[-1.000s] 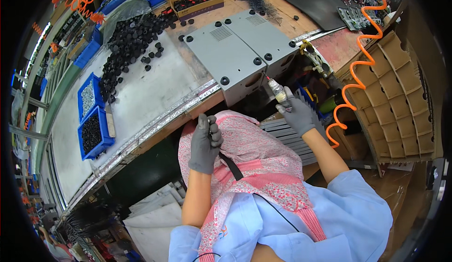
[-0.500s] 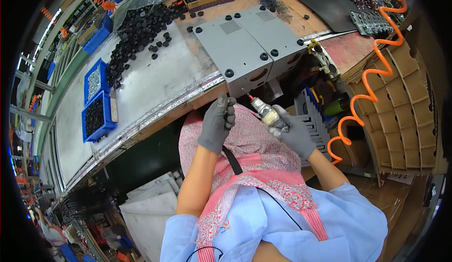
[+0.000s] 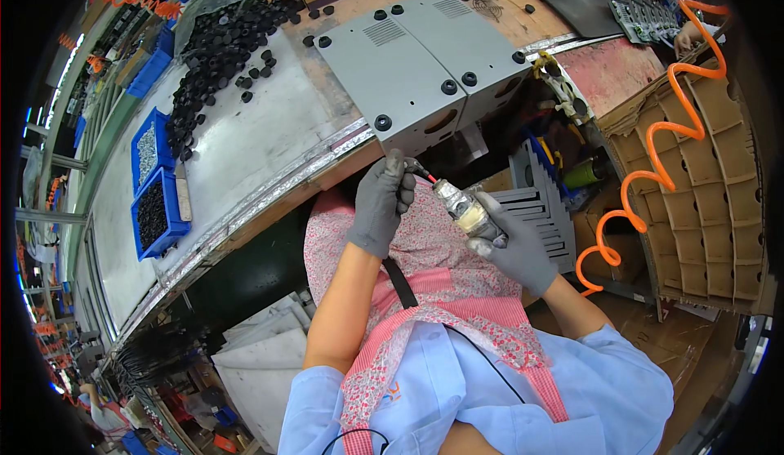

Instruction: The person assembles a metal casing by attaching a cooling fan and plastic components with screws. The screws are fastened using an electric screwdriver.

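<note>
My right hand (image 3: 514, 247), in a grey glove, is wrapped round a tape-covered power screwdriver (image 3: 459, 207), whose red-collared bit points up and left. My left hand (image 3: 380, 203), gloved the same way, is closed, thumb against fingers, just below the table edge. The bit's tip meets its fingertips; whatever they pinch is too small to make out. Just beyond the hands, two grey metal cases (image 3: 384, 67) lie side by side at the table's front edge. Black round feet (image 3: 383, 122) sit at their corners, and slots and holes show in their surfaces.
Loose black feet (image 3: 220, 67) are heaped at the back left. Two blue bins of screws (image 3: 161, 214) stand on the left. An orange coiled hose (image 3: 653, 173) hangs at right before a cardboard divider (image 3: 694, 202). Another person's hand (image 3: 692, 37) shows at far right.
The screwdriver's bit has come up to my left fingertips, where a gap was before. The view has shifted slightly, the hose has swung right, and another person's hand has appeared at the upper right.
</note>
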### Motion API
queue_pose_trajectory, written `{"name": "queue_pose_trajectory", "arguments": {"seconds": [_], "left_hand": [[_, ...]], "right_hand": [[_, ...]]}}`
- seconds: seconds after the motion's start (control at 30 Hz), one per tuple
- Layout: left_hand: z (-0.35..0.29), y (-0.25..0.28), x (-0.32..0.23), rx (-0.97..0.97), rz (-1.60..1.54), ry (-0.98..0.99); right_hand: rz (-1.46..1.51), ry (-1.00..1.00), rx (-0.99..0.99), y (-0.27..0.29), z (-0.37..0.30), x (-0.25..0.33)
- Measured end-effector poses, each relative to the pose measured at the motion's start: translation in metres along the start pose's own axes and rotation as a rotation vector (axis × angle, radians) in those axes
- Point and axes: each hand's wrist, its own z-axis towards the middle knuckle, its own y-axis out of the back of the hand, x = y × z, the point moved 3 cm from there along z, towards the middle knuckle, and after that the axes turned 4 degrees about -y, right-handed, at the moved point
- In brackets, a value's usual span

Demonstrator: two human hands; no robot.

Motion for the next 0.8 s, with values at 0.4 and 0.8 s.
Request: {"name": "queue_pose_trajectory", "arguments": {"seconds": [0.4,0.8], "left_hand": [[0.003,-0.006,-0.003,0.083,-0.02,0.038],[0.008,-0.022,-0.01,0.202,0.068,-0.012]], "right_hand": [[-0.021,-0.009,0.021,0.001,0.003,-0.001],[0.116,0.048,-0.024,0.008,0.002,-0.006]]}}
